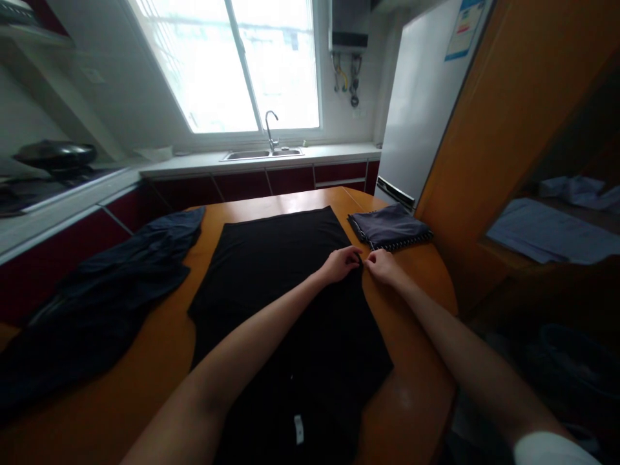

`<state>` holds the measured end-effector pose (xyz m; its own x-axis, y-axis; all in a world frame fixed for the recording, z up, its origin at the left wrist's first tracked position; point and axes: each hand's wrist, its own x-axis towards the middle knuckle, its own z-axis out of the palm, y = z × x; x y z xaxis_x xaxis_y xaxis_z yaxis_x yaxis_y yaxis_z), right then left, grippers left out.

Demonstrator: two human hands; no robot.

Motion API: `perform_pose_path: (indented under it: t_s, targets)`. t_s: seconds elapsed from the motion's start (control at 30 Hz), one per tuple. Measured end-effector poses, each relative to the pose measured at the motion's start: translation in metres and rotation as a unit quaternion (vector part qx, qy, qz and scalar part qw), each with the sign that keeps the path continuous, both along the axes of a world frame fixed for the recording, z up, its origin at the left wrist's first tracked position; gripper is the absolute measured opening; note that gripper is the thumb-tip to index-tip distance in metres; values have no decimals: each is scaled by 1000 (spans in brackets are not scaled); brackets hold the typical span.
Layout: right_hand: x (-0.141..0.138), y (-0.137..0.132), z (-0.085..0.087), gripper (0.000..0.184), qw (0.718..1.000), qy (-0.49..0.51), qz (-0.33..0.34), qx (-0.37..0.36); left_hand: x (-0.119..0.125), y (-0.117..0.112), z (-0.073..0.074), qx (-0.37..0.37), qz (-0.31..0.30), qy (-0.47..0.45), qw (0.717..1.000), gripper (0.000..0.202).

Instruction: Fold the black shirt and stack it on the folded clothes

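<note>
In this kitchen, pale light comes through the window [208, 58] at the top of the frame, above the sink [247, 155]. The wooden table [416, 394] has a rounded side at the right. Spread flat on it, from the centre down to the bottom edge, lies a black garment [276, 258]. It is plain, with a rather straight edge at the top, a pointed corner at lower right and a small white label [299, 429] at bottom centre. Right of centre, the left hand [341, 263] is nearly closed, pinching the garment's side edge. The right hand [381, 265] is just beside it, fingers bent; I cannot tell whether they grip the cloth. Behind it lies a folded dark cloth [392, 226]; at left, a dark blue garment [111, 284] lies rumpled.
</note>
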<state>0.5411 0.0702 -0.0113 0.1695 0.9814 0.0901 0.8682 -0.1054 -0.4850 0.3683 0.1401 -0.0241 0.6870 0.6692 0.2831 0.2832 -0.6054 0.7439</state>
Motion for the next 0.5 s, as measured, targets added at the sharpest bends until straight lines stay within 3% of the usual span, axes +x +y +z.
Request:
perform_pose_path:
  t_s: [0.13, 0.2, 0.37, 0.5]
  targets:
    - [1, -3, 7, 22, 999, -29, -32, 4, -2, 0, -3, 10, 10, -17, 1000, 28]
    - [-2, -6, 10, 21, 999, -28, -17, 15, -5, -1, -3, 18, 25, -11, 999, 22]
    - [-9, -13, 6, 20, 986, 0, 166, 6, -2, -3, -4, 38, 17, 50, 998, 28]
    - [-5, -12, -7, 14, 975, 37, 210, -60, 8, 3, -8, -2, 11, 58, 998, 33]
